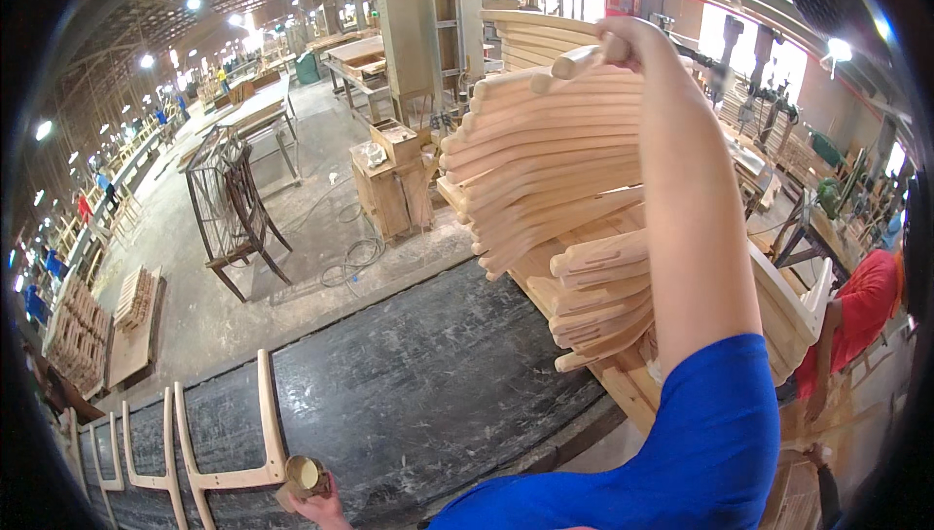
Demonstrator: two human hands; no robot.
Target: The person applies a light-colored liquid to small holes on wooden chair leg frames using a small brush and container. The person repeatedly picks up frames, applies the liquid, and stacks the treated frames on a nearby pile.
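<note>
My right hand (634, 44) reaches high to the top of a tall stack of curved pale wooden chair parts (555, 141). Its fingers are wrapped around one wooden chair part (576, 63), whose rounded end points toward the left. Low in the picture, my left hand (319, 509) grips a small brown cup (293, 491) with pale yellowish matter inside. That cup is beside the corner of a U-shaped wooden frame (233, 478) on the dark conveyor-like surface (418, 374).
A shorter pile of slotted wooden parts (603, 297) lies under my right arm. Several more frames (146, 480) line the surface at left. A person in red (856, 311) is at right. Beyond stand a wooden cabinet (391, 190) and a dark metal rack (233, 199).
</note>
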